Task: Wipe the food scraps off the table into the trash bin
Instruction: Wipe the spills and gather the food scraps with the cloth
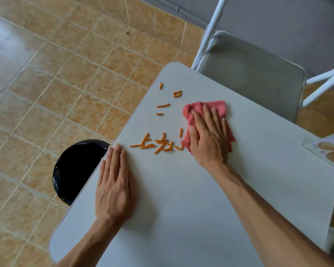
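Note:
Several thin orange food scraps [158, 144] lie scattered on the pale grey table [181, 199], from near its far corner down to just left of a pink cloth [218, 106]. My right hand [208, 137] presses flat on that cloth, palm down, fingers spread over it. My left hand [114, 187] rests flat on the table by its left edge, fingers together, holding nothing. A round trash bin [75, 170] with a black liner stands on the floor below that left edge, partly hidden under the table.
A grey folding chair [255, 78] with a white frame stands beyond the table's far edge. A laminated picture card [330, 151] lies at the table's right edge. Tan floor tiles [66, 74] spread to the left.

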Available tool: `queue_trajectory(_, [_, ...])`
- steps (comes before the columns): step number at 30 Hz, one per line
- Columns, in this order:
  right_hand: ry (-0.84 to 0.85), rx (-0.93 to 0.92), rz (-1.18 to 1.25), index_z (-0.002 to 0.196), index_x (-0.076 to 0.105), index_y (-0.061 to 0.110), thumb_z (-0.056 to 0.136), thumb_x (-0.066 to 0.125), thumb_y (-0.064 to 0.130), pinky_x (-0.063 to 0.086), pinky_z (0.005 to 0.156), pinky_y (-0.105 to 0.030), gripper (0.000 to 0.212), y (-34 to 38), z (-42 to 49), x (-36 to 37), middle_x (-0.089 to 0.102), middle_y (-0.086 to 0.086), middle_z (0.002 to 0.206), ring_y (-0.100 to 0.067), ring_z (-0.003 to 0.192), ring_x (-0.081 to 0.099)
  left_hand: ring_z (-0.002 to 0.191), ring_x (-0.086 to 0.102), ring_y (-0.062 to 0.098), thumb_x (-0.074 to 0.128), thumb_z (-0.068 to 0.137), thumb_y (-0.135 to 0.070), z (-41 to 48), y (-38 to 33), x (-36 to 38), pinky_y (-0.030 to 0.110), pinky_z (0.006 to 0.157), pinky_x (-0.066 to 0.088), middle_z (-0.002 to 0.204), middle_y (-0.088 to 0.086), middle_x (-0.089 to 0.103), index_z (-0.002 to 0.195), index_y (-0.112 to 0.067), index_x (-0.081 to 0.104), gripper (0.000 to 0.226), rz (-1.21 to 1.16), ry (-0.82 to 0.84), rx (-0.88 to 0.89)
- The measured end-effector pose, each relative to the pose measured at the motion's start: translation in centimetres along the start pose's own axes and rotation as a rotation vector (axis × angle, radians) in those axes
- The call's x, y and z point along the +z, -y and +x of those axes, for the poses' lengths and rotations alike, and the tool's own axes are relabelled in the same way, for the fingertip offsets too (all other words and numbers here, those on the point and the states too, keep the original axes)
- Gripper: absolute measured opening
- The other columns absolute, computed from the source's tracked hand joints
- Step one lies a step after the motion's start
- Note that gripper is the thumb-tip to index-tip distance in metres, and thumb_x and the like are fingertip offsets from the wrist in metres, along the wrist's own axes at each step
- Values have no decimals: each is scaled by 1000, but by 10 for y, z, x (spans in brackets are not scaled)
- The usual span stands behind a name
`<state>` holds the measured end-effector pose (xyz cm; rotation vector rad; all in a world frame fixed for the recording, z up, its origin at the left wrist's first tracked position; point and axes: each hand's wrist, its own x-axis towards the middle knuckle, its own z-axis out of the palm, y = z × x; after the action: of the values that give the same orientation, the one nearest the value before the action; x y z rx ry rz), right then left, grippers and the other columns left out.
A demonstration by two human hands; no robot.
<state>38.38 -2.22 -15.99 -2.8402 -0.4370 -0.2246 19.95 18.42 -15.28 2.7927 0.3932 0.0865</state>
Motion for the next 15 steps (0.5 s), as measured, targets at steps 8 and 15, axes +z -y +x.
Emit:
queue_trajectory(8, [35, -119, 64, 147, 53, 13, 106, 35, 32, 36, 118, -51, 49, -45, 23, -10, 47, -10, 157, -31, 147, 42, 153, 18, 29, 35, 100, -21, 4, 0, -1, 50, 121, 23, 162, 16, 24, 151, 3, 30, 57, 15, 27, -21])
queue_trajectory(15, [206, 148, 24, 150, 49, 28, 97, 28, 48, 15, 124, -52, 60, -19, 123, 0, 37, -7, 163, -29, 154, 26, 153, 17, 28, 36, 99, -23, 2, 2, -1, 45, 122, 19, 164, 15, 22, 152, 2, 29, 58, 7, 36, -14])
